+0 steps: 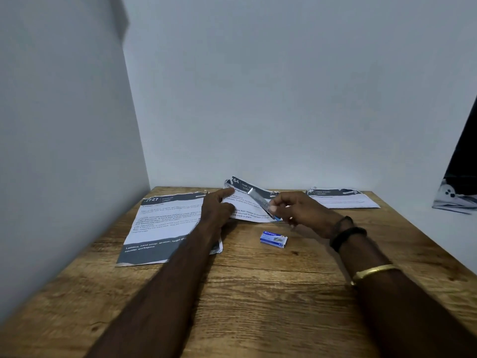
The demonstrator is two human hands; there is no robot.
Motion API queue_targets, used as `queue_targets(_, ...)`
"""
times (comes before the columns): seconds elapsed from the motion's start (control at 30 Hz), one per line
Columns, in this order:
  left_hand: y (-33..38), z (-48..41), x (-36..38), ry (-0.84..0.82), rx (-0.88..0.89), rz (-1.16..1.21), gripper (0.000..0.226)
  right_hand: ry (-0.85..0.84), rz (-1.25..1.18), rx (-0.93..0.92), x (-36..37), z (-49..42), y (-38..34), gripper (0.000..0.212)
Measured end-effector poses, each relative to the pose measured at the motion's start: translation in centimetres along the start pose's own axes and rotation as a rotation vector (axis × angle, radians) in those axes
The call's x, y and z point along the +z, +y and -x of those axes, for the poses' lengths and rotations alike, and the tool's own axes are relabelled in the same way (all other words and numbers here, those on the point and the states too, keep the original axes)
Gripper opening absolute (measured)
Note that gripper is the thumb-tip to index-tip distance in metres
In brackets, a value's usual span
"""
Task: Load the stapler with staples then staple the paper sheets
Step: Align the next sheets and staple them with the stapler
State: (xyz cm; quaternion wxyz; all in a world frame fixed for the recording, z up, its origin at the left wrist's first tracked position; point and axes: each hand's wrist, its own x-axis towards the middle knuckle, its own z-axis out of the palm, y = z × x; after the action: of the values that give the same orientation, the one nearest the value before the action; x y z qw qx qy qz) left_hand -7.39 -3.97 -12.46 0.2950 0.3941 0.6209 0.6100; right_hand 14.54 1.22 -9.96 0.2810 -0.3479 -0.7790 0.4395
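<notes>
At the far middle of the brown wooden table: a slim silver stapler with a blue end is hanging just above the crumpled middle printed sheet. Its long axis is running from far-left to near-right.
Right hand: is pinching the stapler at its near end between thumb and fingertips.
Left hand: is stretching its forefinger onto the middle sheet with the other fingers tucked, gripping nothing visible.
Staple container: a small blue-and-white cardboard box is lying flat on the table, nearer the person than the stapler and touching neither hand. No staples are showing (whether it is open, I cannot tell).
Nearer hand: the right is sitting closer to the box but is occupied, so the free left hand is probably the one to fetch it.
Other sheets: a flat printed page is lying at the left and another at the far right.
</notes>
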Motion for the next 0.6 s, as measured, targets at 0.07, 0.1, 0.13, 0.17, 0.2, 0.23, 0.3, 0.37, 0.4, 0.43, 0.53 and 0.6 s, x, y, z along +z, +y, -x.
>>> queue_targets(0.07, 0.1, 0.3, 0.2, 0.003, -0.022, 0.027, 0.048, -0.001, -0.185, 0.023, 0.5, -0.4, -0.5, 0.009)
queue_targets(0.1, 0.2, 0.4, 0.2, 0.011, -0.032, 0.026, 0.044, 0.001, -0.257, 0.033, 0.9, -0.7, -0.7, 0.011)
queue_targets(0.13, 0.2, 0.5, 0.2, 0.018, -0.038, 0.011, 0.041, 0.002, -0.318, 0.04, 1.3, -1.0, -1.0, 0.012)
queue_targets(0.17, 0.3, 0.6, 0.3, 0.022, -0.039, -0.008, 0.038, 0.001, -0.364, 0.046, 1.8, -1.5, -1.3, 0.011)
queue_targets(0.2, 0.3, 0.6, 0.3, 0.023, -0.033, -0.026, 0.037, -0.001, -0.396, 0.048, 2.3, -1.9, -1.5, 0.011)
queue_targets(0.23, 0.3, 0.7, 0.3, 0.026, -0.025, -0.049, 0.036, -0.002, -0.414, 0.047, 2.7, -2.3, -1.8, 0.014)
queue_targets(0.3, 0.3, 0.7, 0.3, 0.037, -0.024, -0.095, 0.035, 0.0, -0.409, 0.026, 3.5, -3.2, -2.5, 0.02)
queue_targets(0.37, 0.3, 0.7, 0.4, 0.032, -0.036, -0.119, 0.036, 0.008, -0.346, -0.02, 4.3, -4.1, -3.3, 0.018)
queue_targets(0.4, 0.3, 0.8, 0.4, 0.024, -0.033, -0.132, 0.037, 0.019, -0.311, -0.042, 4.6, -4.4, -3.6, 0.018)
queue_targets(0.43, 0.4, 0.7, 0.4, 0.01, -0.026, -0.152, 0.038, 0.032, -0.28, -0.062, 4.9, -4.8, -3.9, 0.02)
queue_targets(0.53, 0.4, 0.7, 0.5, -0.052, -0.007, -0.207, 0.034, 0.059, -0.196, -0.124, 5.6, -5.9, -4.6, 0.023)
queue_targets(0.6, 0.5, 0.8, 0.6, -0.066, -0.007, -0.229, 0.028, 0.074, -0.131, -0.164, 5.8, -6.5, -4.9, 0.026)
